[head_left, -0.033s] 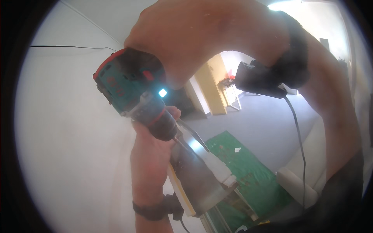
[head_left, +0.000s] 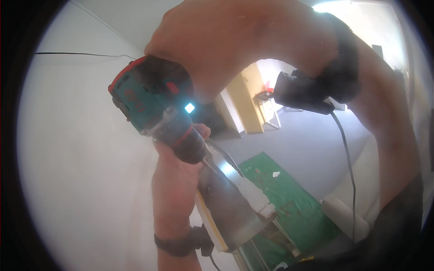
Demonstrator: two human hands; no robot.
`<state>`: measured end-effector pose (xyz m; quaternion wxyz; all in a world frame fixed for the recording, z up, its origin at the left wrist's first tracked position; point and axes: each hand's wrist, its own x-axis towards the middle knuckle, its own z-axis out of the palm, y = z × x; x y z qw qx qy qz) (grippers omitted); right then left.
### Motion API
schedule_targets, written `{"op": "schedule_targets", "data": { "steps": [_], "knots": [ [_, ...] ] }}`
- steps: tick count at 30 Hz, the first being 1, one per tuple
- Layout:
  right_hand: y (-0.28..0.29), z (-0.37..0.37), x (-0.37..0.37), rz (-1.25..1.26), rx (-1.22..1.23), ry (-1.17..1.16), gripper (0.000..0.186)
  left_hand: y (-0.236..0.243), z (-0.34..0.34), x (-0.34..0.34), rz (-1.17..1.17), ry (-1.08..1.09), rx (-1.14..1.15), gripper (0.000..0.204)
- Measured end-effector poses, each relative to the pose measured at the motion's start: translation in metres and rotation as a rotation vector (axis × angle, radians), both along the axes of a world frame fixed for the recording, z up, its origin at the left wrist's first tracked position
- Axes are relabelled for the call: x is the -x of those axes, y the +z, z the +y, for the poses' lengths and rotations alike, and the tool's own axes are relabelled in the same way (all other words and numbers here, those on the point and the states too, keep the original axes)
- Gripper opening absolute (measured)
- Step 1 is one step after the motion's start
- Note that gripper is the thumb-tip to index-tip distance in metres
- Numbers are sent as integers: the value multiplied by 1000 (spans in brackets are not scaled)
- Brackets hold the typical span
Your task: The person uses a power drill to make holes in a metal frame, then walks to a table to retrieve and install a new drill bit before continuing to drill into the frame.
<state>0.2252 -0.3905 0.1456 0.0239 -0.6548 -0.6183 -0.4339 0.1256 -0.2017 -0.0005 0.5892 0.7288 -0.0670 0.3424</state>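
Note:
My right hand [head_left: 221,45] is closed round a teal and black cordless drill [head_left: 140,99] with red trim and a lit lamp. Its bit angles down toward a dark, pale-edged panel piece [head_left: 230,217]. Behind the drill chuck, my left hand [head_left: 176,180] grips the upper end of that piece, its fingers partly hidden by the drill. Whether the bit touches the piece I cannot tell. Dark straps with small black boxes and cables sit on both wrists.
A white wall [head_left: 81,135] fills the left side, with a thin dark cable. Below are a grey floor [head_left: 298,140], a stained green sheet [head_left: 303,207] and a pale roll [head_left: 343,217]. Farther back stand yellow panels [head_left: 248,104] and a small stand [head_left: 272,115] with objects on it.

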Motion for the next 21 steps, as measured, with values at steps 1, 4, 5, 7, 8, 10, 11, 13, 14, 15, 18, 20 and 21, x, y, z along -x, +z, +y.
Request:
{"op": "schedule_targets", "data": {
  "steps": [1,4,5,7,8,10,11,13,14,15,18,20,21],
  "knots": [
    [5,0,-1,-7,5,10,26,1,0,1,18,29,-39,87],
    [14,-5,0,113,195,83,26,1,-2,-3,-29,-80,114,86],
    [4,-4,2,41,83,38,26,2,-2,-3,-45,-103,125,86],
    [-2,-7,4,-31,-31,-17,27,0,-5,-3,-60,-136,135,85],
    [0,-9,4,-22,-16,-11,27,-3,-10,-5,-98,-152,170,85],
    [2,-10,7,-17,-1,17,27,-1,-9,0,-143,-147,204,84],
    [4,-7,11,-38,-19,33,27,4,-4,8,-125,-133,152,84],
    [10,-3,20,-64,-39,89,28,10,-5,26,-114,-80,97,83],
    [12,-2,27,-75,-21,69,28,12,-13,30,-103,-18,86,83],
    [10,-10,23,-68,-15,20,28,11,-18,20,-84,-25,77,83],
    [13,-20,13,-38,-13,-35,27,13,-24,4,-42,-44,26,84],
    [27,-16,5,23,84,44,27,15,-26,7,-34,13,39,85],
    [27,-13,1,51,133,80,27,15,-25,7,-30,37,52,85]
  ]
}}
